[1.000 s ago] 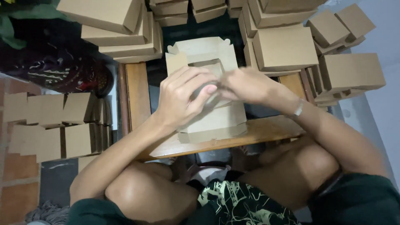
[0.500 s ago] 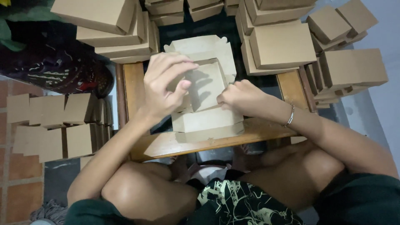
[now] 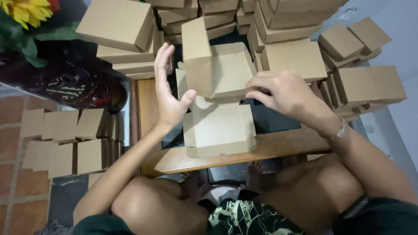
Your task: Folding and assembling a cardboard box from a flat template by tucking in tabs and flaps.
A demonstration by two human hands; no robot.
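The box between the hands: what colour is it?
Plain brown cardboard, unprinted. The box shows best in the head view, between the left hand and right hand.

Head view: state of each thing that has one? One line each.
cardboard box: half-folded, flaps raised, base on the table
left hand: open, flat against the box's left side
right hand: fingers curled on the box's right flap
finished boxes: closed, stacked behind the table
flat blanks: unfolded, standing in rows on the floor at left
wooden table: bearing the box
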